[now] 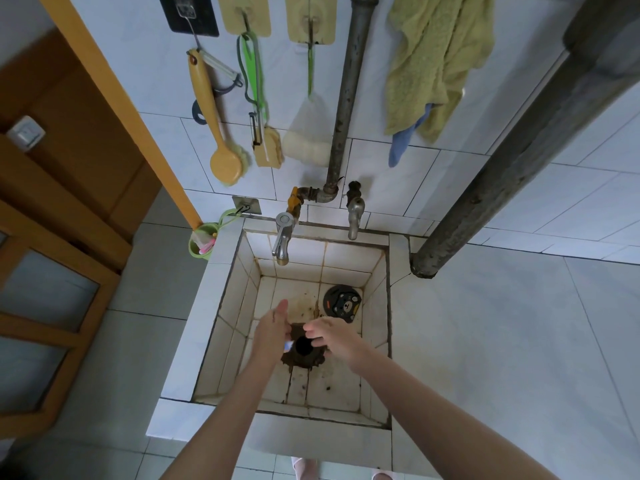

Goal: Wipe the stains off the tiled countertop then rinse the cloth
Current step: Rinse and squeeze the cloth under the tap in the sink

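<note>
Both my hands hang over the tiled sink (221, 306), just above the dark drain hole (304, 345). My left hand (272, 329) points its fingers upward, fairly straight. My right hand (334, 337) reaches toward it with loosely spread fingers, their tips close to the left palm. A small blue-white bit (288, 346) shows below the left palm; I cannot tell what it is. A blue cloth (403, 143) hangs on the wall under a yellow-green towel (436, 64). The pale tiled countertop (519, 341) lies to the right of the sink. No water runs from the chrome tap (282, 237).
A second tap (355, 216) stands at the sink's back rim. A black round cover (342, 303) lies in the basin's far right corner. Brushes (221, 133) and a sponge (306, 143) hang on the wall. A thick grey pipe (519, 161) slants across the countertop's back. A wooden door (69, 202) stands left.
</note>
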A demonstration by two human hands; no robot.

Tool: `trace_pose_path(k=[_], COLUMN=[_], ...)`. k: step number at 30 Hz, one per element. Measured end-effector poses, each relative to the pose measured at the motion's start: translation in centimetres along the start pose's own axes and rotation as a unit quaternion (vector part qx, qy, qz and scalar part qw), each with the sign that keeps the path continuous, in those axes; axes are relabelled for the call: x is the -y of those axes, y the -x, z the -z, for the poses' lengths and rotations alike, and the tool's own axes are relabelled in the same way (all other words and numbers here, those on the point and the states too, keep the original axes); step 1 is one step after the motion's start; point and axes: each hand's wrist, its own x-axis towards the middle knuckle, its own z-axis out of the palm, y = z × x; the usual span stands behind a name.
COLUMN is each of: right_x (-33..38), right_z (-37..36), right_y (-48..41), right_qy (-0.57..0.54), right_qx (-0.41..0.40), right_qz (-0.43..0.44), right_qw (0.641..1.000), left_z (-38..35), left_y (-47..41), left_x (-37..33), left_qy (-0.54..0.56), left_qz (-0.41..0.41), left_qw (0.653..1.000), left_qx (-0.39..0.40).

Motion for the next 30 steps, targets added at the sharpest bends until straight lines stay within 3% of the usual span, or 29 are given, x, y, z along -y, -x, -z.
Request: trace_pose_path(k=[3,5,7,10,14,16,19,22,30], right_x=[0.5,0.7,0.7,0.7,0.9,1.4,2.0,2.1,3.3], right_z=[-0.5,-0.5,0.0,1.1,1.9,1.7,1.7,2.3,5.2], right_y=[0.7,1.4,1.6,1.5,1.4,1.6,2.4,3.3,3.8], right_qy=[-0.091,-0.104,-0.087,-0.077,-0.097,-0.16,-0.263,-0.186,-0.028], right_qx=[0.055,0.035,-0.019,-0.078,-0.114,-0.099,0.008,0.073,-0.061], right_qz=[0.025,0.064,0.09,0.099,0.092,0.074,0.047,0.108,0.118], right_qw=[0.994,0.992,0.992,0.989,0.984,0.979,0.964,0.974,0.991], left_z=[-0.2,-0.2,0.1,0.9,1.0,0.5,0.3,0.2,2.4], left_y=[0.3,0.6,0.8,1.0,1.6,1.9,2.3,2.5,2.7], left_x=[-0.9,-1.4,-1.7,-2.0,-2.4,-3.0,-4.1,-4.8,-5.6], left_qy=[0.072,0.134,0.094,0.025,0.03,0.01,-0.029,-0.045,-0.101], left_qz=[0.029,0.022,-0.015,-0.05,-0.022,-0.008,-0.035,-0.057,-0.063], left_qw=[0.994,0.984,0.987,0.995,0.998,0.998,0.997,0.996,0.981], left_qx=[0.074,0.111,0.128,0.089,0.058,0.061,0.056,0.056,0.155])
